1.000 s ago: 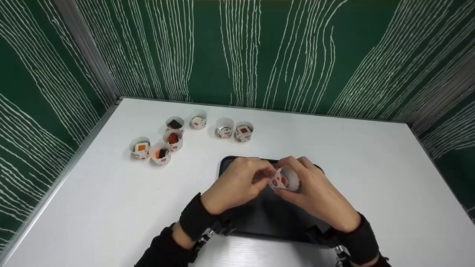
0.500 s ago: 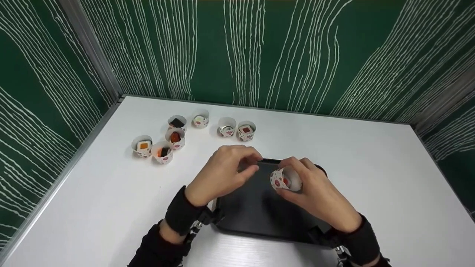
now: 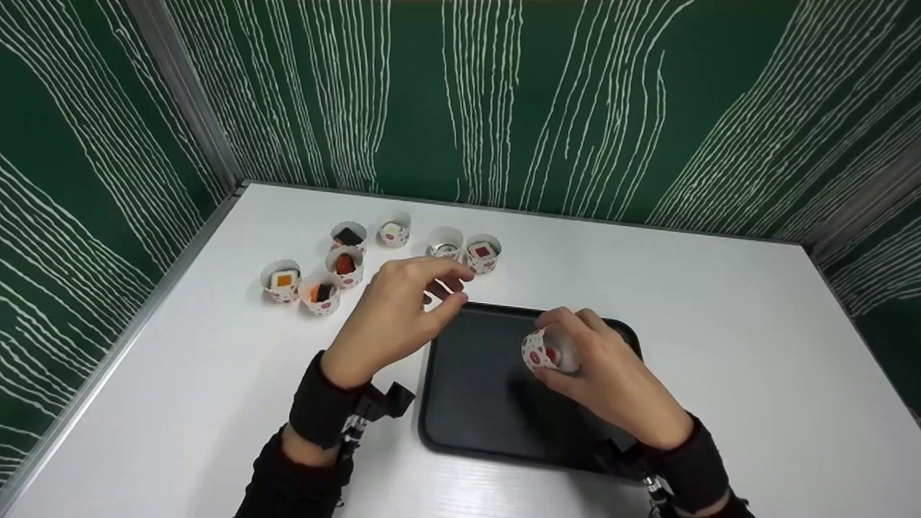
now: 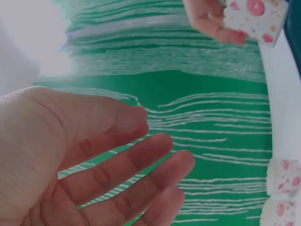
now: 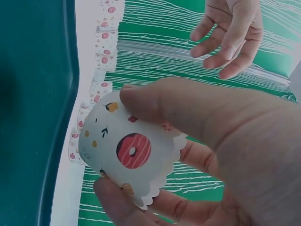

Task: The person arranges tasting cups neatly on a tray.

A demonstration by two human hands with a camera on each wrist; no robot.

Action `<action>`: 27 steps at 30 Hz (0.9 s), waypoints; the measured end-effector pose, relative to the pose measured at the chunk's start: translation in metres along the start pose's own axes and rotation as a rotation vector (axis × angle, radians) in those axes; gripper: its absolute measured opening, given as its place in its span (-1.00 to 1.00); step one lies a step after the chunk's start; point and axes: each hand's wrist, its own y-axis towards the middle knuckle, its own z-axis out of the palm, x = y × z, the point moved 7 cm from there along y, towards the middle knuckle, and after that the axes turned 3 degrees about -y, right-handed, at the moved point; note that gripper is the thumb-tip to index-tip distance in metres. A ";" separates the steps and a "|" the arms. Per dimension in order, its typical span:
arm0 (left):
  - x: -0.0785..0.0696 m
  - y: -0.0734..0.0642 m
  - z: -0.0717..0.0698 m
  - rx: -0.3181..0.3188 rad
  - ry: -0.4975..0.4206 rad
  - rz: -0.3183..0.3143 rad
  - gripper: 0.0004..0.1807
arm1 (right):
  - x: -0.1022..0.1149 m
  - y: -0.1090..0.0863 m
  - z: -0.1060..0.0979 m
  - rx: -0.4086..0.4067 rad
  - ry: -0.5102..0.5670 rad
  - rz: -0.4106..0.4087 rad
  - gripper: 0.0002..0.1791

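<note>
My right hand [image 3: 615, 378] grips a paper baking cup [image 3: 534, 351] above the black tray [image 3: 471, 396]. In the right wrist view, thumb and fingers wrap the cup [image 5: 106, 132], which has a scalloped rim and a pink doughnut print. It is tilted, and a small red and white piece [image 3: 552, 355] shows inside it. My left hand [image 3: 388, 313] hovers beyond the tray's far left corner with nothing in it. In the left wrist view, its fingers [image 4: 136, 157] are loosely bent and spread, with the thumb apart from them.
Several matching cups stand on the white table [image 3: 719, 345] at the back left, holding small sushi-like pieces, among them an orange-topped one [image 3: 285, 280] and a red-topped one [image 3: 482, 251]. A green wall [image 3: 547, 108] with white lines rises behind the table.
My left hand has let go of the held cup's edge and moved left and away from me, toward the back cups. The right hand keeps the cup in nearly the same place.
</note>
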 end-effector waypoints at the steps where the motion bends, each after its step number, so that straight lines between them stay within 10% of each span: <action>1: 0.001 0.000 -0.002 -0.004 -0.001 0.000 -0.77 | 0.000 0.001 0.001 0.004 -0.006 0.000 -0.41; 27: 0.004 -0.003 -0.020 -0.023 0.020 -0.037 -0.77 | 0.030 0.078 0.050 0.089 -0.025 -0.140 -0.46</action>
